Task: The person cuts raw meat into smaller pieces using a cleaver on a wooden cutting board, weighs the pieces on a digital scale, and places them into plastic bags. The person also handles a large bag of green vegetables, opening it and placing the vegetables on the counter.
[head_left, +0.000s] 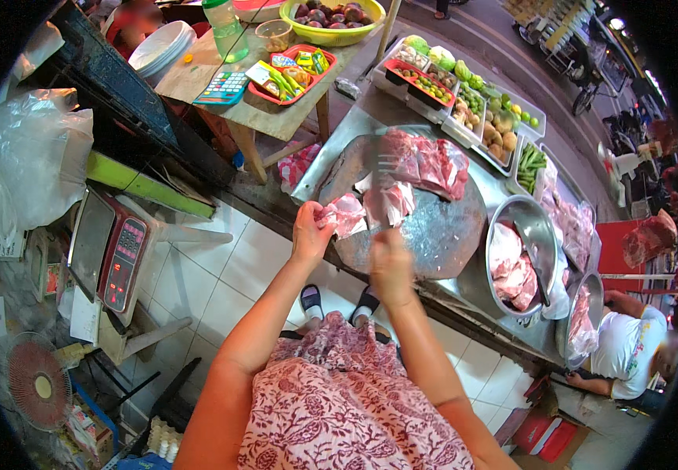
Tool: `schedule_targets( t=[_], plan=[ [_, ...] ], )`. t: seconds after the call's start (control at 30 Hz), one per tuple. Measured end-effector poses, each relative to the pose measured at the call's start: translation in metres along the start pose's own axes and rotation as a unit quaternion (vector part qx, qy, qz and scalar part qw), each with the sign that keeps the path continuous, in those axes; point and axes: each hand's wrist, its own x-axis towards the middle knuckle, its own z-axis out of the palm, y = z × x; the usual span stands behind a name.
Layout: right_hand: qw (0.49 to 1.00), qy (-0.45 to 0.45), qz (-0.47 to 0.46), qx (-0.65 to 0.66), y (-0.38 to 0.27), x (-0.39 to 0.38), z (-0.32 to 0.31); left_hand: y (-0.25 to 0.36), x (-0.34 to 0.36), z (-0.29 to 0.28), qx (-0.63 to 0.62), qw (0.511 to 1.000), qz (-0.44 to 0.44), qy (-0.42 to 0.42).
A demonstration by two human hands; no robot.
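Left hand (310, 233): closed, pinching a pale pink meat piece (347, 213) at the near edge of the round chopping block (441, 231).
Right hand (391, 266): closed around the handle of a cleaver (386, 176), blade raised and motion-blurred.
Meat slab (425, 163): on the block, beyond both hands.
Metal bowl (539, 235): right of the right hand, holding meat.
Surface (331, 153): metal-clad, carries the block.
Scale (112, 254): well left of the left hand.

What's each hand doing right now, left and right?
Left hand: closed on a piece of raw meat at the edge of the round chopping block.
Right hand: closed around the handle of a cleaver, blurred.
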Motion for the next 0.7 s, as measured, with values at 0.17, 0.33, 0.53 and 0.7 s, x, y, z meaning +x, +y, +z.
schedule_targets(
  t=[0.17,0.33,0.53,0.7],
  plan=[
    [0.963,-0.173,0.14,-0.154,0.086,-0.049,0.036,0.009,-0.005,0.007,0.062,0.996,-0.026,-0.065],
    [0.942,-0.164,0.291,0.045,0.071,-0.023,0.014,0.004,0.003,0.007,0.067,0.995,-0.048,-0.053],
    [0.971,0.081,0.063,0.215,-0.039,0.007,-0.052,-0.005,0.002,0.006,0.04,0.995,-0.063,-0.063],
    [0.92,0.158,-0.165,0.32,-0.051,0.02,-0.06,-0.004,-0.001,0.003,0.039,0.996,-0.069,-0.049]
  ],
)
